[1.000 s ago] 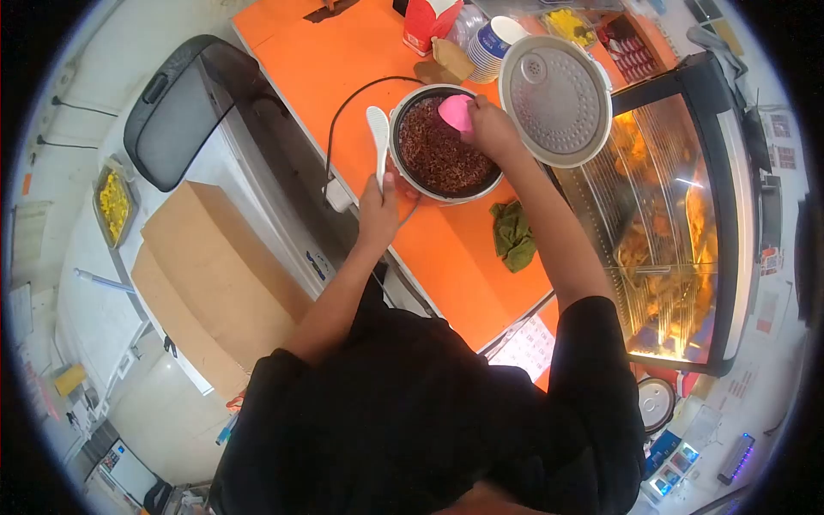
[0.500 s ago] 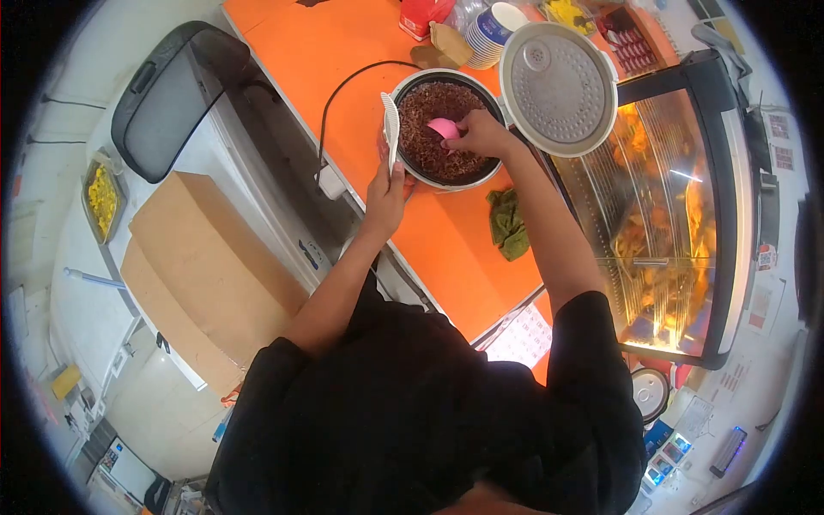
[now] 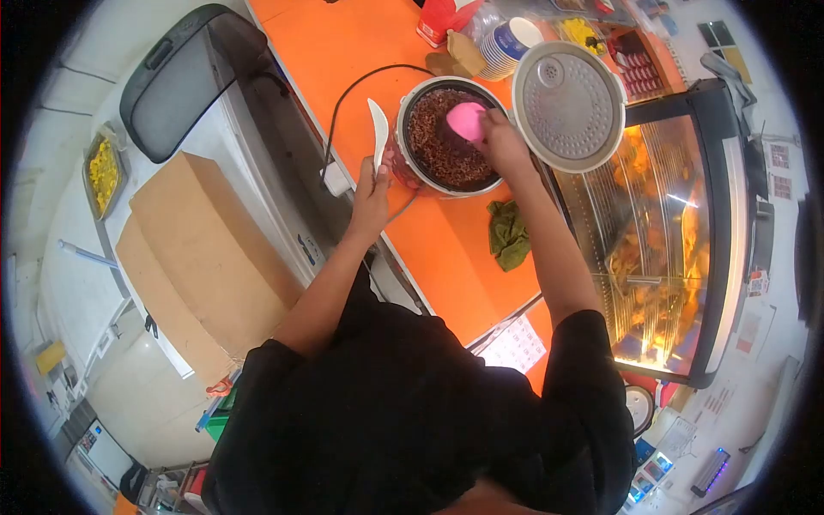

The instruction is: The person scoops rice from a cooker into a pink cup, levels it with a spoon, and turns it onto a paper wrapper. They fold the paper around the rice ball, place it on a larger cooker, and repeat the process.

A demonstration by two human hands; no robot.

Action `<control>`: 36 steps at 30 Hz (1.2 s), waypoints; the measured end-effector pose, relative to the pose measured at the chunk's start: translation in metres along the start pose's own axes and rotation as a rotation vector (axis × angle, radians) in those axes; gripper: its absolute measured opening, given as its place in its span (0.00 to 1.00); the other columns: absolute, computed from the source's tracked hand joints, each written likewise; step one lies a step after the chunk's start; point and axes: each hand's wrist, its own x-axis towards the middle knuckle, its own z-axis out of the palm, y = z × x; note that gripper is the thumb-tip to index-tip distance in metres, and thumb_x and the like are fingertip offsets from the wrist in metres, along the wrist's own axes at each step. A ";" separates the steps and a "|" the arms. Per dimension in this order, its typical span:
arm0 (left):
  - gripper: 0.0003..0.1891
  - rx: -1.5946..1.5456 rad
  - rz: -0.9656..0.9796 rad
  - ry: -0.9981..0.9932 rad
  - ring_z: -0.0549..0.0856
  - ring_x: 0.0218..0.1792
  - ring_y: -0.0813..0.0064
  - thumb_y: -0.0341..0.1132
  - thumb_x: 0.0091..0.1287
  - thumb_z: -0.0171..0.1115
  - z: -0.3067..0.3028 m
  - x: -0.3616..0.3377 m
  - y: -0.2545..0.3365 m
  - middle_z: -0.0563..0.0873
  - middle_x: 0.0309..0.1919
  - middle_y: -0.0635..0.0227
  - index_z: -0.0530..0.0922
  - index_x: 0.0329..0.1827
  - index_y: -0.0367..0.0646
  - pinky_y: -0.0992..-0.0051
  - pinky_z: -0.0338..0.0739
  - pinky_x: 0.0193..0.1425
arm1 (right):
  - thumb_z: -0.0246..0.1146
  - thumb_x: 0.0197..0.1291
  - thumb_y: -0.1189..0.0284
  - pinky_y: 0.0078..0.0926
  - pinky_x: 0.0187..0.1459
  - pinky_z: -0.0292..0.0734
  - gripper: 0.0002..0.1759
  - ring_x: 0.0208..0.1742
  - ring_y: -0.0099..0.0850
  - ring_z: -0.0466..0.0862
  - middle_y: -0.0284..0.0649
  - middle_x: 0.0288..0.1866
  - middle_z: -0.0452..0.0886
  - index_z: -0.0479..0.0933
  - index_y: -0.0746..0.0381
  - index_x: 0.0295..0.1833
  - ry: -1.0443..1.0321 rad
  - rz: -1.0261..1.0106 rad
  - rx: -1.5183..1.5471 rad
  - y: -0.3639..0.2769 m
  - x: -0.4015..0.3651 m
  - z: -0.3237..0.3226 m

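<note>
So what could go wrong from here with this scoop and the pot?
Dark grains might spill over the rim if the right hand lifts the pink scoop out of the pot too quickly. The right arm is close to the open lid, so it could bump it. The black cord looping across the orange table might get snagged.

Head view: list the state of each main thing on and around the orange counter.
Cooker, open, grains inside
Lid, swung open, inner face showing
Scoop, in right hand, contents unclear
Paddle, in left hand, clear of grains
Cloth, crumpled
Cups, stacked
Case, lit
</note>
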 end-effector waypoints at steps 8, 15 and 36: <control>0.20 0.020 -0.082 -0.071 0.73 0.74 0.66 0.42 0.88 0.41 0.021 -0.005 0.013 0.72 0.75 0.59 0.64 0.74 0.40 0.61 0.71 0.74 | 0.81 0.48 0.62 0.47 0.53 0.80 0.25 0.47 0.54 0.85 0.54 0.45 0.84 0.85 0.68 0.47 -0.130 0.202 0.135 0.005 -0.003 -0.005; 0.19 0.081 -0.064 -0.105 0.72 0.76 0.63 0.41 0.88 0.41 0.007 0.005 0.003 0.70 0.78 0.58 0.65 0.73 0.40 0.60 0.71 0.74 | 0.78 0.56 0.61 0.36 0.47 0.85 0.21 0.44 0.37 0.89 0.50 0.40 0.89 0.88 0.69 0.43 -0.500 0.364 0.393 -0.008 0.009 0.009; 0.23 0.569 0.488 -0.259 0.80 0.68 0.48 0.34 0.82 0.47 0.048 0.063 0.103 0.81 0.68 0.47 0.72 0.78 0.44 0.61 0.74 0.71 | 0.67 0.68 0.76 0.43 0.72 0.77 0.36 0.70 0.41 0.81 0.47 0.69 0.79 0.63 0.63 0.79 0.126 0.460 2.068 -0.022 -0.066 0.004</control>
